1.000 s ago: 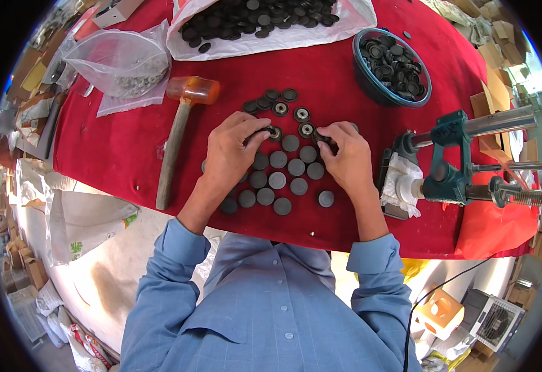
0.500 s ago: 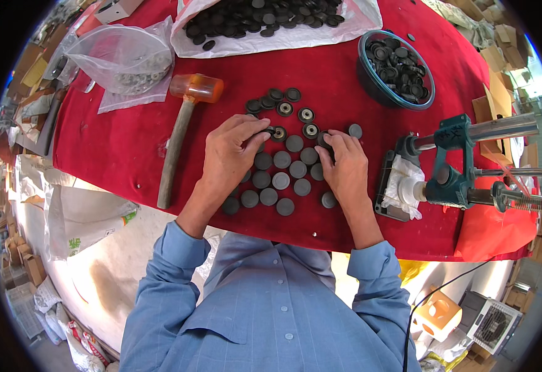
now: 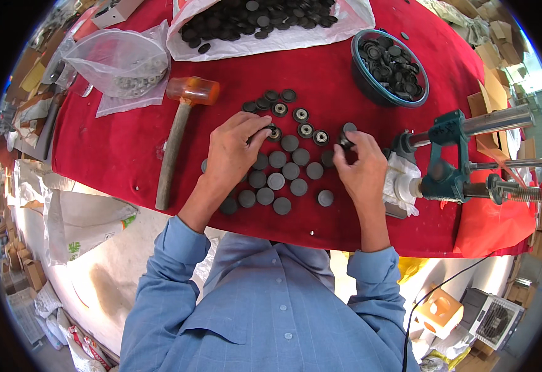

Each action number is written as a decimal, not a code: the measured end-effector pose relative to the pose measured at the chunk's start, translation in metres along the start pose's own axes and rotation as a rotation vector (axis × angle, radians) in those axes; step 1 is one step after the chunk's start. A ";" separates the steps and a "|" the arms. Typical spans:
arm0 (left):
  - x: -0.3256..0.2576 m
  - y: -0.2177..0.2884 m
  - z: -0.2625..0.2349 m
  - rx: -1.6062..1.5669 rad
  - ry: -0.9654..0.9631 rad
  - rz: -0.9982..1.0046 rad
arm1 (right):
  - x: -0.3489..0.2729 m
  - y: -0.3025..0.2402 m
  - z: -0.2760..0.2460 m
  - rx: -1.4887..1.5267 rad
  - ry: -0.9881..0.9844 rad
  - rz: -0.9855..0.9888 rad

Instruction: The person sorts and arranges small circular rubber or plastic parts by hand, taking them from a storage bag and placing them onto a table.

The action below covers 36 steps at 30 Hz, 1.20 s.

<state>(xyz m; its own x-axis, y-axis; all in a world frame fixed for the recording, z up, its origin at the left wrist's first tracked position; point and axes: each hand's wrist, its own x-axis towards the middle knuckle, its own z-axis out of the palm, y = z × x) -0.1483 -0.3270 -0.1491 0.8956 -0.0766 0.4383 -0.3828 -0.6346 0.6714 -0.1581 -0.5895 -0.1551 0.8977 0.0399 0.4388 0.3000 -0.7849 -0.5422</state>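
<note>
On a red-clothed table [image 3: 116,149] amid cluttered boxes, both hands' fingers pinch dark discs [image 3: 283,177], left hand [image 3: 234,152], right hand [image 3: 361,170].

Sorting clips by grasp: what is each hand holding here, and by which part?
The right hand pinches a small dark disc by its edge. The left hand has its fingers on another disc on the red cloth; a real grip cannot be told.
</note>
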 end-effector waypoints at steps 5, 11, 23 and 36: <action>0.004 0.001 0.007 0.017 -0.029 0.032 | -0.035 0.023 -0.006 -0.193 -0.051 -0.031; 0.002 -0.001 0.005 0.029 0.004 0.071 | -0.055 0.025 -0.002 -0.487 -0.056 -0.148; -0.009 0.002 -0.014 0.058 0.086 0.070 | -0.066 0.008 0.005 -0.911 -0.172 -0.188; -0.027 0.010 -0.013 0.080 0.096 0.055 | -0.066 0.006 0.005 -0.952 -0.149 -0.214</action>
<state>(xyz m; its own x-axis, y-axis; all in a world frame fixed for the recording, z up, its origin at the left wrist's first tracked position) -0.1794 -0.3214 -0.1462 0.8468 -0.0415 0.5304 -0.4079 -0.6907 0.5971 -0.2142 -0.5935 -0.1911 0.9059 0.2652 0.3303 0.1344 -0.9195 0.3695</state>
